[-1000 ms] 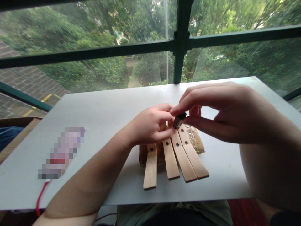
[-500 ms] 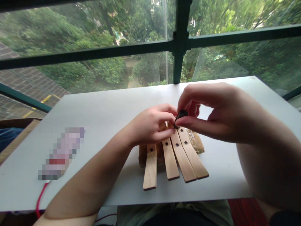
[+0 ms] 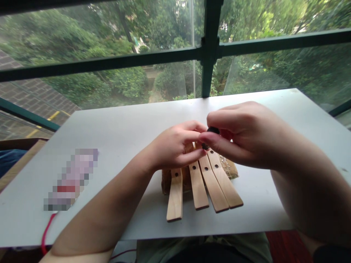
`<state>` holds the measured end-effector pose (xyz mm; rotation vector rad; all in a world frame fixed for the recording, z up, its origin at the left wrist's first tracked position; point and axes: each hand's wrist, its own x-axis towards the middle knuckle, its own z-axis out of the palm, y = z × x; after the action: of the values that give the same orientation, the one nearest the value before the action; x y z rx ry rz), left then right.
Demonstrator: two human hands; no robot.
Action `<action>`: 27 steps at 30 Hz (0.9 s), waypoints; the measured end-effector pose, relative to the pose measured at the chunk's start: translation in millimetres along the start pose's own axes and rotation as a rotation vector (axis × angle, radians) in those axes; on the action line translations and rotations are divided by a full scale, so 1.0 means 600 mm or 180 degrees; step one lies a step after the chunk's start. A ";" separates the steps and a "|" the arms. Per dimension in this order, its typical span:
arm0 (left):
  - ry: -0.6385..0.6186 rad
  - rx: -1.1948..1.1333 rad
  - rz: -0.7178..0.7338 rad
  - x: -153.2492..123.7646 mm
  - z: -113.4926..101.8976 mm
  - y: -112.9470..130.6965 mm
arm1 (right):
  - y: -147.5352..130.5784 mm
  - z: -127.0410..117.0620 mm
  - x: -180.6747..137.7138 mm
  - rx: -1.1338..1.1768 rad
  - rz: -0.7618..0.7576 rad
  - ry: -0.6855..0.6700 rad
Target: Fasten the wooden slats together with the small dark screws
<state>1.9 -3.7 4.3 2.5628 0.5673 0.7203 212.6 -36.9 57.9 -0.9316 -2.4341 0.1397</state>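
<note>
My right hand (image 3: 241,133) is closed in a pinch on a small dark piece (image 3: 213,130), whose kind I cannot make out. The thumb covers its middle, and a dark lower end shows beneath. My left hand (image 3: 175,146) is closed around that lower end, thumb and fingertips bent toward it. Under both hands lie several pale wooden slats (image 3: 201,193), bent, with dark round holes or screw heads near the bend. Their far ends are partly hidden by my fingers. The slats rest on a brown, package-like block (image 3: 232,168) with small shiny bits on its right side.
The white table (image 3: 109,138) reaches to a window with a dark green frame (image 3: 170,56). On the left lies a blurred-out, flat object (image 3: 72,179) with a red cord (image 3: 47,233). A cardboard box (image 3: 27,157) stands beyond the table's left edge.
My right hand has turned on the dark piece: its thumb has shifted up and left, and its fingers are curled tighter. The left hand and the slats have stayed put.
</note>
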 end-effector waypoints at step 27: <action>-0.0139 0.0018 -0.0087 -0.003 -0.003 -0.002 | -0.004 -0.025 -0.006 0.0364 -0.0242 0.0172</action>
<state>-0.9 -2.9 4.6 2.5642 0.5897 0.6526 221.1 -42.0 70.1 -0.7819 -2.3807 0.2214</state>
